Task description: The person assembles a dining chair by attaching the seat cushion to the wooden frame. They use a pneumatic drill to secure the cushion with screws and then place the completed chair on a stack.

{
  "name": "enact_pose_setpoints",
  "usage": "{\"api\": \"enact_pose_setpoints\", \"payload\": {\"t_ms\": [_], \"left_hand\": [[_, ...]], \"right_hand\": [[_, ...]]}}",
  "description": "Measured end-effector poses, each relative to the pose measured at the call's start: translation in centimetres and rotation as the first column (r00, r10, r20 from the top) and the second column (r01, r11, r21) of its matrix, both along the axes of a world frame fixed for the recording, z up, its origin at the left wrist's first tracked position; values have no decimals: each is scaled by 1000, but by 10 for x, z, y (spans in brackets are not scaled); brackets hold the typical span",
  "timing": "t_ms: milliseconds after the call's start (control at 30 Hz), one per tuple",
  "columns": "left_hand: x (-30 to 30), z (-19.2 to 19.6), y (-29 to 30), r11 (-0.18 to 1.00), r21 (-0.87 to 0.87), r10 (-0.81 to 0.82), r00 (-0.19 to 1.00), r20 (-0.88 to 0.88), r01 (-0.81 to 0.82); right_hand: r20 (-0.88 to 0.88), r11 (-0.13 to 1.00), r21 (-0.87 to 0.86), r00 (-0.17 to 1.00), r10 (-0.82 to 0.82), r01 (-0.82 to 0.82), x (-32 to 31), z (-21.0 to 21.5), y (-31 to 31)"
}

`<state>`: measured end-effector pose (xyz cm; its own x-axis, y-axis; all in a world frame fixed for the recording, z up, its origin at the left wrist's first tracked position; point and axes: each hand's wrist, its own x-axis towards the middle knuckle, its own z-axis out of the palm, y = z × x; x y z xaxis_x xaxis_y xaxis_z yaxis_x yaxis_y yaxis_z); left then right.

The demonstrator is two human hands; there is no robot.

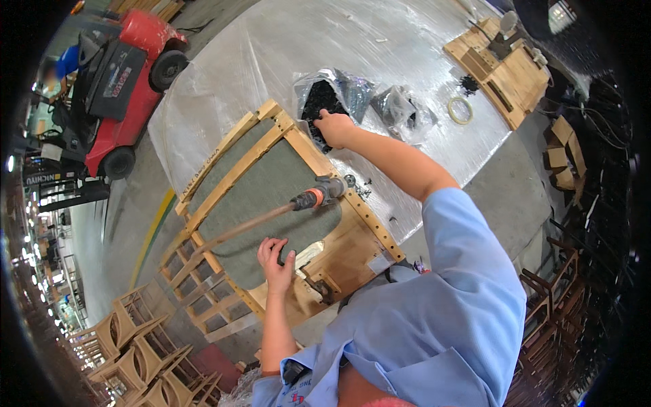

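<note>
My right hand (332, 129) reaches into an open plastic bag (351, 85). Its fingers curl down among small black parts (319, 98); the fingertips are partly hidden. Over the lower edge of a grey, fabric-like panel (230, 180), my left hand (275, 263) hovers or rests with its fingers apart and nothing in them; contact is unclear. The panel lies in a wooden frame jig (312, 152). Across it lies a dark power tool (329, 191) with an orange ring, a brownish hose (244, 228) running from it toward the lower left.
A second plastic bag (405, 112) and a tape roll (460, 110) lie on the film-covered table (251, 54). A wooden fixture (508, 78) sits at the far right. Beyond the table's left edge stands a red forklift (129, 81); wooden chair frames (135, 346) are stacked at lower left.
</note>
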<state>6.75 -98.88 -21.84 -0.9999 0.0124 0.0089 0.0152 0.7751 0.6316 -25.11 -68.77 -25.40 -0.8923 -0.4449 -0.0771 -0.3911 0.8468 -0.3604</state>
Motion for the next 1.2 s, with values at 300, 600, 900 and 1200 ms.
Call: {"api": "enact_pose_setpoints", "payload": {"t_ms": [300, 600, 900, 1200], "left_hand": [[-4, -2, 7, 994, -8, 111, 994, -13, -111], [-11, -10, 4, 979, 64, 194, 981, -21, -192], [-23, -26, -7, 849, 312, 415, 904, 103, -426], [-86, -33, 0, 789, 191, 610, 782, -129, -584]], "right_hand": [[72, 992, 37, 990, 119, -122, -17, -32, 23], [7, 968, -227, 994, 112, -107, -28, -53, 23], [447, 775, -627, 851, 277, 77, -18, 44, -31], [124, 960, -277, 992, 3, 31, -50, 3, -17]]}}
